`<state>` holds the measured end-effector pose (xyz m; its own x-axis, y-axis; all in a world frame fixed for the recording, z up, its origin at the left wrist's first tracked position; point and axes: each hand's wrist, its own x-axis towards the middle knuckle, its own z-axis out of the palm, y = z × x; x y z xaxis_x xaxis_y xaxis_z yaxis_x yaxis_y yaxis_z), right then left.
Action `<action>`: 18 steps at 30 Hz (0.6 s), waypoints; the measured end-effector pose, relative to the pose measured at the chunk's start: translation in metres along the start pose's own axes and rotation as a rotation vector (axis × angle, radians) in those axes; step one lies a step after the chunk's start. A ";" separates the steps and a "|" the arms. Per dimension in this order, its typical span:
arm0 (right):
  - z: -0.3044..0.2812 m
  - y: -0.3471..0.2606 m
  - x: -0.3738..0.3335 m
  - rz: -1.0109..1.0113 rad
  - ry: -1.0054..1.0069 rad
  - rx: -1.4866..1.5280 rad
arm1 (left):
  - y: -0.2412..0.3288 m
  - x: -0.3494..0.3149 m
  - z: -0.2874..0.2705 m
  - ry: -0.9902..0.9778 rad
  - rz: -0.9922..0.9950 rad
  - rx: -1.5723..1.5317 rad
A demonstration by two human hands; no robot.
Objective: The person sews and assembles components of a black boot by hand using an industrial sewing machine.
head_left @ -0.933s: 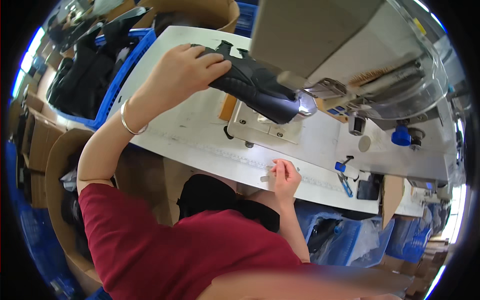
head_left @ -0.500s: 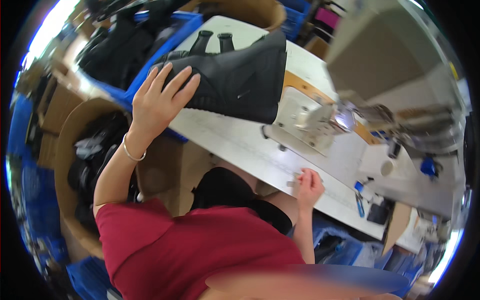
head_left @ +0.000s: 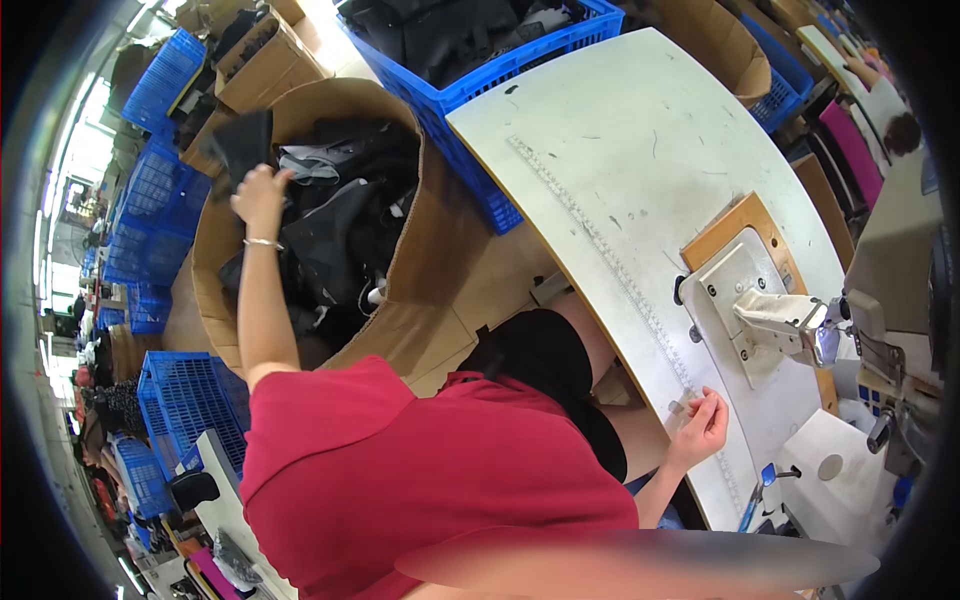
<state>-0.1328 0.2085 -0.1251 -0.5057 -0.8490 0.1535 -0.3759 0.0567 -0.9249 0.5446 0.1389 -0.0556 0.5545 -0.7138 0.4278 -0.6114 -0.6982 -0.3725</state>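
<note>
My left arm reaches out over a big round cardboard bin at the left. At its far left rim my left hand is closed on the lower edge of a black boot, which is smeared by motion. Dark pieces, with some grey ones, fill the bin below. On the right, my right hand rests by the near edge of the white sewing table. Its fingertips are pinched together; a small pale scrap shows beside them, and I cannot tell what the fingers hold.
A sewing machine stands on the right of the table, its base plate in a wooden surround. A printed ruler strip runs along the table. Behind the bin is a blue crate of black pieces. More blue crates stand at the left.
My left hand and the boot have moved from the table to over the bin's far left. The view has swung left. My right hand stays pinched by the table edge.
</note>
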 end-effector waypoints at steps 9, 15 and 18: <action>-0.015 0.010 -0.023 -0.028 0.151 -0.056 | 0.251 -0.159 -0.208 0.460 1.556 -1.157; -0.036 0.000 -0.065 -0.267 0.171 -0.217 | 0.289 -0.187 -0.342 -0.091 2.571 -2.350; -0.070 0.026 -0.099 -0.251 0.308 -0.451 | 0.300 -0.193 -0.364 -0.644 3.054 -2.262</action>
<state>-0.1469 0.3311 -0.1399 -0.5353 -0.6780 0.5037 -0.7712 0.1490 -0.6189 0.0485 0.0871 0.0492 -0.3954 0.4007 0.8265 0.9007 -0.0070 0.4343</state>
